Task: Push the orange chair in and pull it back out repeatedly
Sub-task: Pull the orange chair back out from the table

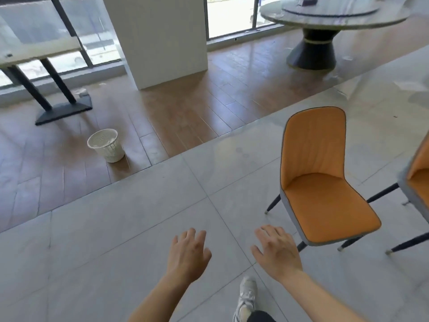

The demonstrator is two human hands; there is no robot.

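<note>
Orange chair on grey tiled floor

Bright daylight floods through the windows, glaring off the floor; edges bend and blur.

chair: orange chair, orange seat and back, grey shell, thin dark legs
pose: upright on all legs
place: right side, on grey floor tiles, seat front nearest
</note>
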